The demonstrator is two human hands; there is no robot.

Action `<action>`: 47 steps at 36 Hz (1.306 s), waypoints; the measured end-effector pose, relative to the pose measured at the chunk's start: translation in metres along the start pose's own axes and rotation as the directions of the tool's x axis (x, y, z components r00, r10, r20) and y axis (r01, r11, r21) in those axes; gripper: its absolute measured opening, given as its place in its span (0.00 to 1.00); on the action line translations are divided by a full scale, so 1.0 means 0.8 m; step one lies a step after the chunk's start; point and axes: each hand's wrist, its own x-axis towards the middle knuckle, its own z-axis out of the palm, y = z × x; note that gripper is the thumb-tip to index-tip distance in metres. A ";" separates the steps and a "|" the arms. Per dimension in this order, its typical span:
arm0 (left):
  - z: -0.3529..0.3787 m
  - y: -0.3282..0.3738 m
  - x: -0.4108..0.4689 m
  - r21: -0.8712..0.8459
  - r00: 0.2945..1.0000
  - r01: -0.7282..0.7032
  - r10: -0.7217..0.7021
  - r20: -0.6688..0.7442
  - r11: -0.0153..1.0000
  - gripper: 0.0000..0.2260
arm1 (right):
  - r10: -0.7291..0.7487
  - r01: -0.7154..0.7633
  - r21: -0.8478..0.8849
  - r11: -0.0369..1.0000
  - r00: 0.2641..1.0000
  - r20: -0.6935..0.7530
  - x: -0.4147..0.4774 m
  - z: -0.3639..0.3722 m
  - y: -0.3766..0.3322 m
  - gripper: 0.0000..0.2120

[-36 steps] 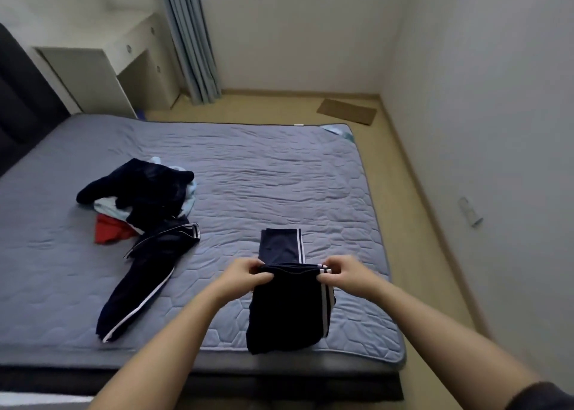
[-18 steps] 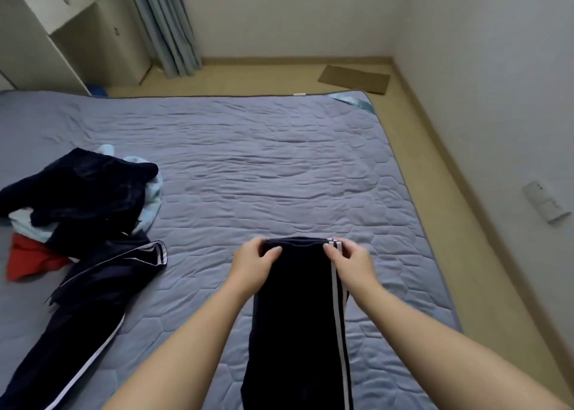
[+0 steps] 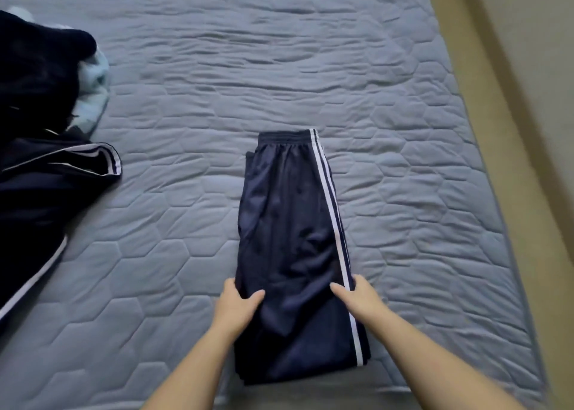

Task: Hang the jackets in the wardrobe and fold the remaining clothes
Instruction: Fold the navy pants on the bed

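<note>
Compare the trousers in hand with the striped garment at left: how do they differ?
The trousers lie flat in a narrow folded strip; the left garment lies crumpled. The left hand and right hand grip the trousers' edges; no hand touches the left garment. Both are dark navy with white stripes, on the bed.

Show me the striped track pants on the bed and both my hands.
track pants [image 3: 292,223], head view, middle of the folded fabric
left hand [image 3: 237,308], head view, back of the hand
right hand [image 3: 358,299], head view, back of the hand

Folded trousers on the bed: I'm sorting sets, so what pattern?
Navy shiny track trousers with white side stripes; head view.
</note>
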 end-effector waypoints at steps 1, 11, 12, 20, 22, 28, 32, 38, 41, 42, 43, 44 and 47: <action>0.002 -0.003 -0.002 0.036 1.000 0.007 -0.007 -0.006 0.999 0.18 | 0.004 -0.004 -0.029 1.000 1.000 -0.016 0.001 0.003 0.006 0.12; 0.016 -0.054 -0.047 -0.025 0.994 0.049 -0.052 -0.092 0.998 0.12 | 0.021 -0.034 -0.137 0.990 0.995 -0.095 -0.018 0.016 0.071 0.12; 0.019 -0.058 -0.052 -0.089 0.996 0.067 -0.071 -0.047 0.994 0.12 | 0.034 -0.040 -0.096 0.995 0.998 -0.061 -0.022 0.018 0.077 0.11; 0.031 -0.082 -0.071 -0.056 0.992 0.127 -0.127 -0.002 0.990 0.18 | 0.003 -0.003 0.011 1.000 1.000 0.010 -0.045 0.027 0.101 0.11; 0.032 -0.090 -0.082 -0.036 0.989 0.147 -0.147 0.018 0.988 0.19 | 0.017 -0.017 0.003 1.000 0.999 0.033 -0.058 0.030 0.111 0.12; 0.022 -0.128 -0.159 0.017 0.973 0.203 -0.203 0.106 0.979 0.18 | 0.076 -0.071 -0.043 0.997 0.990 0.122 -0.140 0.032 0.157 0.13; 0.003 -0.136 -0.216 -0.007 0.956 0.268 -0.265 0.130 0.963 0.18 | 0.083 -0.080 -0.029 0.996 0.982 0.167 -0.199 0.020 0.168 0.13; -0.029 -0.116 -0.292 -0.092 0.895 0.381 -0.342 0.285 0.920 0.14 | 0.142 -0.172 0.117 0.978 0.962 0.231 -0.269 -0.015 0.166 0.20; -0.043 -0.098 -0.321 -0.164 0.855 0.430 -0.342 0.390 0.888 0.12 | 0.147 -0.200 0.213 0.956 0.959 0.242 -0.291 -0.037 0.158 0.31; -0.049 -0.089 -0.324 -0.190 0.853 0.431 -0.331 0.403 0.882 0.11 | 0.151 -0.219 0.255 0.942 0.953 0.261 -0.293 -0.044 0.150 0.32; -0.056 -0.079 -0.324 -0.225 0.856 0.428 -0.312 0.413 0.875 0.11 | 0.140 -0.230 0.310 0.923 0.948 0.286 -0.293 -0.052 0.138 0.31; -0.062 -0.067 -0.320 -0.266 0.862 0.416 -0.284 0.420 0.870 0.11 | 0.110 -0.226 0.366 0.903 0.944 0.310 -0.289 -0.061 0.123 0.29; -0.078 -0.024 -0.292 -0.380 0.879 0.381 -0.203 0.432 0.843 0.09 | 0.058 -0.232 0.457 0.859 0.930 0.364 -0.265 -0.085 0.069 0.16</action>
